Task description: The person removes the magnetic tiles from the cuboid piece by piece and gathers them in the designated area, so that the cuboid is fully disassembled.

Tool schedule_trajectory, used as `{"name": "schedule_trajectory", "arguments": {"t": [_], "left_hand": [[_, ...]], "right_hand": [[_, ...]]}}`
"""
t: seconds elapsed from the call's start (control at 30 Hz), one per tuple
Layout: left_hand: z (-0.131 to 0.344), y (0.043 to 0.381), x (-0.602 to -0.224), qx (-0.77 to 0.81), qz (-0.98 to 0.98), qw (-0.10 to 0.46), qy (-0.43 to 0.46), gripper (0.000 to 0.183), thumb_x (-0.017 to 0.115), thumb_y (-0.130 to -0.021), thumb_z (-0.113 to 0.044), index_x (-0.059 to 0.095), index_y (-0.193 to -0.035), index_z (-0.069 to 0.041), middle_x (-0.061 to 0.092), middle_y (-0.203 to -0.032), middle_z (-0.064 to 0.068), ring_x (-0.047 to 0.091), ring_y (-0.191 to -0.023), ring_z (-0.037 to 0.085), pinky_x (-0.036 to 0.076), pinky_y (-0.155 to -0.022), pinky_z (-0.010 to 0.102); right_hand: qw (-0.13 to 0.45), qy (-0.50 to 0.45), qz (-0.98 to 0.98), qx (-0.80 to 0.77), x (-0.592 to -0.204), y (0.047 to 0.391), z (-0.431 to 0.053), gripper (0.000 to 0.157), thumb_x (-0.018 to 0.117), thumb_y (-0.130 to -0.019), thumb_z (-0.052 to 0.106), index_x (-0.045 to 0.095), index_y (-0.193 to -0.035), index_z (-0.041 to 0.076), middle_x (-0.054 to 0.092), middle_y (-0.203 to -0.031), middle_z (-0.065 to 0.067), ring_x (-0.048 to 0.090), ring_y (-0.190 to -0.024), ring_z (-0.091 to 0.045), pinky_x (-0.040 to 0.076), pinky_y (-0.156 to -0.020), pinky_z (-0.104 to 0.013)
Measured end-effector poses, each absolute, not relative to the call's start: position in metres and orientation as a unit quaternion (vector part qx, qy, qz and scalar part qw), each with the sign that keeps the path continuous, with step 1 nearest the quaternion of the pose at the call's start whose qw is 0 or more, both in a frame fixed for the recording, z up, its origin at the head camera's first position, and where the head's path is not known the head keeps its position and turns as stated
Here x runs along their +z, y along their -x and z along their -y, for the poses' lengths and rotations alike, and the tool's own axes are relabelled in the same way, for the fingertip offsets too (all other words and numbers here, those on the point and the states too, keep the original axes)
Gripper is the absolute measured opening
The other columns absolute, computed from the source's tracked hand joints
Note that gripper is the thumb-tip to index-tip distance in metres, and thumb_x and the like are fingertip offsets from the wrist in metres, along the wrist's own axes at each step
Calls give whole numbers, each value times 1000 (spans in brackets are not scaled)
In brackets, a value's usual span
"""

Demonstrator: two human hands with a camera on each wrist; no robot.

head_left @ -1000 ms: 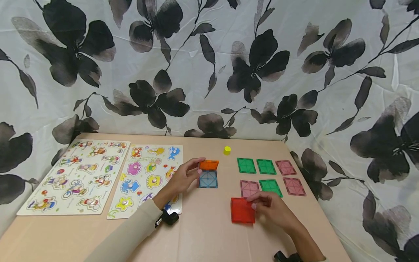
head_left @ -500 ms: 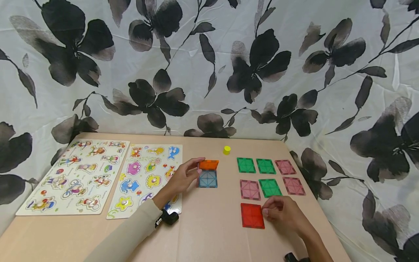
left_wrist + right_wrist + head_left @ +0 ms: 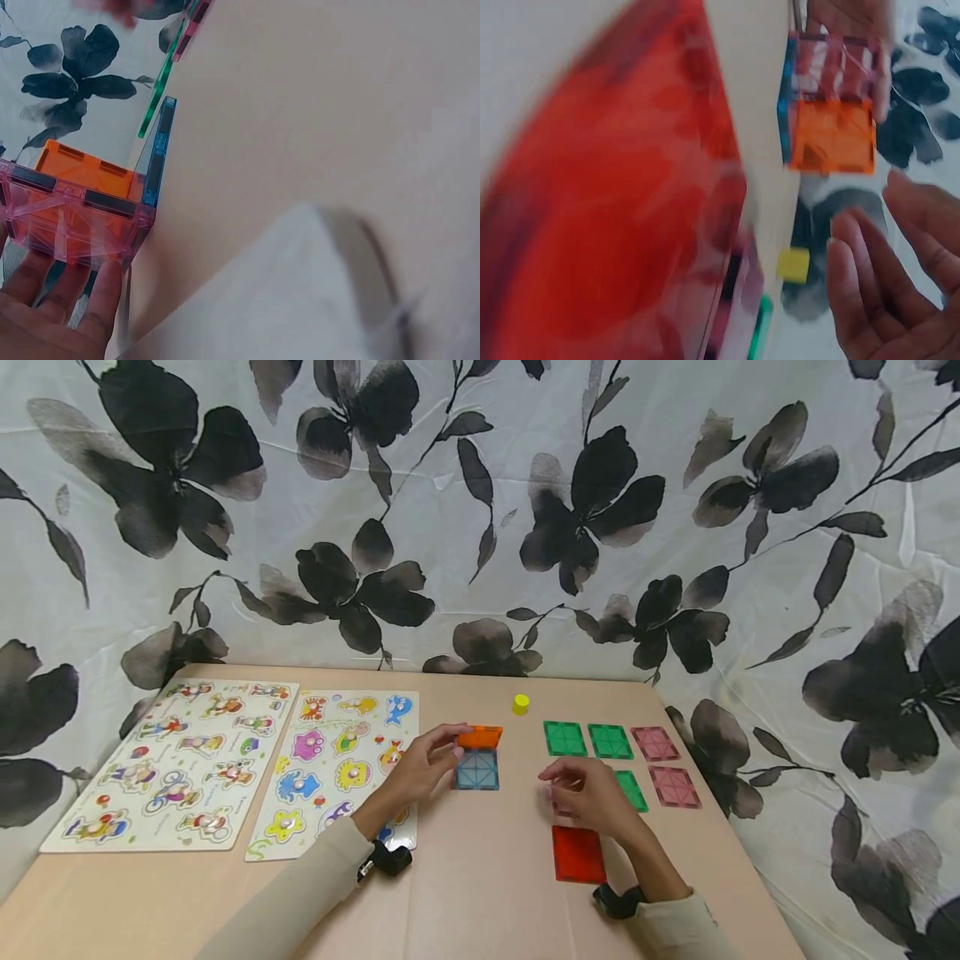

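Note:
My left hand [image 3: 423, 764] holds a pink magnetic tile [image 3: 75, 217] on edge, fingers spread against its outer face. An orange magnetic tile [image 3: 480, 738] stands joined to it as a corner, and a blue magnetic tile [image 3: 477, 771] joins their lower edges. My right hand [image 3: 588, 793] hovers over the near row of loose tiles, fingers loosely bent with nothing between them. It partly hides a flat pink tile [image 3: 561, 811]. Just below that hand in the head view lies a red magnetic tile [image 3: 577, 854], large and blurred in the right wrist view.
Green tiles [image 3: 565, 739] and pink tiles [image 3: 655, 744] lie flat at the right of the table. A small yellow cylinder [image 3: 521, 704] stands near the back edge. Two picture puzzle boards, one with vehicles [image 3: 168, 768] and one with animals [image 3: 307, 747], lie at the left.
My right hand has laid the red tile on the table, let it go and moved left and away from me. The left hand and the joined tiles have kept their place.

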State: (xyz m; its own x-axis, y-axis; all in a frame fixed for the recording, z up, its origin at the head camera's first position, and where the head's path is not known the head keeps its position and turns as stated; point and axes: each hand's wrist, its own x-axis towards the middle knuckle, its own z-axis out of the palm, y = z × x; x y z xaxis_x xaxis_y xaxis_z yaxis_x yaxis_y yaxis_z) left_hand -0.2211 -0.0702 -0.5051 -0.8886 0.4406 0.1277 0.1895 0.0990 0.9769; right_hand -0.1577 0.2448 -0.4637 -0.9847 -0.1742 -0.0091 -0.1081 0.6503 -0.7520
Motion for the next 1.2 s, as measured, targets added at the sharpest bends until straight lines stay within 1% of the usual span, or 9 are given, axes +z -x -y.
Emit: {"name": "schedule_trajectory", "arguments": {"t": [0.2,0.27,0.33,0.43,0.6,0.8,0.97,1.07,1.2], "left_hand": [[70,222,-507,631,-740,97,-212,42,58,-110,-12,57,-151,-15,39,-171,15,42,-156,38,32,-129,58],[70,222,-507,630,-741,95,-210,41,58,-110,-13,57,-151,-15,39,-171,15,42,-156,38,32,-129,58],[70,221,-506,631,-741,94,-208,40,58,-110,-14,58,-150,-15,40,-170,15,42,-156,38,32,-130,58],[69,220,-505,631,-741,99,-208,40,58,-110,-17,58,-150,-16,41,-170,13,41,-157,38,31,-130,59],[69,218,-504,624,-749,102,-197,40,60,-110,-22,58,-150,-20,38,-172,8,39,-158,39,30,-130,62],[69,216,-503,622,-753,96,-191,41,58,-110,-19,57,-152,-18,34,-174,12,36,-159,40,29,-130,62],[68,218,-505,617,-757,91,-194,42,57,-111,-15,57,-152,-14,43,-168,13,43,-155,41,34,-128,61],[68,219,-506,617,-757,91,-194,42,57,-111,-14,57,-153,-14,49,-164,10,45,-153,40,37,-127,59],[71,218,-504,621,-754,95,-192,43,57,-111,-15,56,-153,-18,49,-163,8,44,-154,39,37,-128,58]], "right_hand": [[17,89,-900,-426,-467,192,-205,25,81,-95,10,79,-116,24,73,-136,0,72,-118,-23,65,-96,-38],[9,91,-902,-422,-467,202,-194,24,81,-95,9,80,-115,22,69,-143,0,69,-126,-26,65,-98,-40],[1,95,-906,-413,-469,212,-186,23,80,-95,9,81,-115,20,69,-143,0,67,-129,-27,64,-99,-41],[-8,111,-907,-406,-472,225,-177,20,79,-95,6,82,-112,17,74,-134,-1,70,-122,-27,64,-99,-43],[-17,111,-903,-414,-475,240,-173,20,78,-95,3,83,-107,18,78,-118,-1,74,-109,-25,65,-97,-44],[-24,59,-891,-449,-477,254,-174,17,78,-95,3,85,-101,17,79,-114,-3,72,-98,-24,66,-91,-37],[-36,12,-883,-468,-478,262,-176,13,79,-95,5,86,-100,14,79,-110,-6,70,-88,-23,64,-79,-27],[-43,4,-877,-479,-475,262,-179,12,79,-96,7,86,-104,13,79,-112,-8,71,-86,-23,63,-77,-25],[-39,10,-868,-494,-468,255,-188,14,76,-97,6,84,-107,13,78,-118,-9,72,-91,-25,64,-80,-24]]}}
